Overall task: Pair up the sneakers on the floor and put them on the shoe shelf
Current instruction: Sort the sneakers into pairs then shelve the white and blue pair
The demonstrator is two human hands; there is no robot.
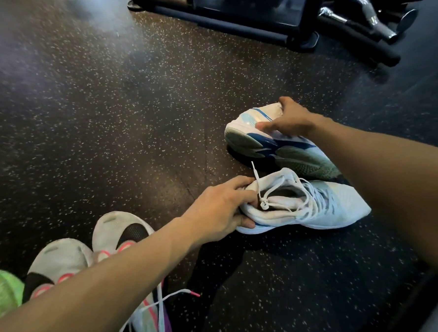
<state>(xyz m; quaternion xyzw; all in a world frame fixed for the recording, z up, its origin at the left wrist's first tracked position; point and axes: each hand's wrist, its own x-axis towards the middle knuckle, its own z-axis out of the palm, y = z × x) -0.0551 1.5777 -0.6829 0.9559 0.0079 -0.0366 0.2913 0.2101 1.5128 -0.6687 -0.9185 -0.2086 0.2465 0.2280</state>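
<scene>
- Two white-and-blue sneakers lie close together on the dark speckled floor (106, 108), right of centre, one in each of the person's hands
- The nearer sneaker (317, 206) stands upright on its sole, toe pointing right, its white laces loose and one lace end sticking up by the heel
- The left hand (220, 209) grips that sneaker at the heel, fingers curled over the top of the collar and thumb underneath against the sole edge
- The farther sneaker (270, 142) is tipped on its side, its blue and pale green sole facing the camera; it sits just behind the nearer one, close to touching it
- The right hand (289, 120) holds this tipped sneaker across its upper side, thumb pressed on the edge near the sole and the other fingers wrapped over the far side, their tips hidden
- At lower left a second pair, the white sneakers with pink and black trim (90, 253), sits side by side, partly covered by the left forearm, pink-tipped laces trailing
- A green shoe toe (2, 292) shows at the left edge
- Black gym equipment (254, 12) stands at the top
</scene>
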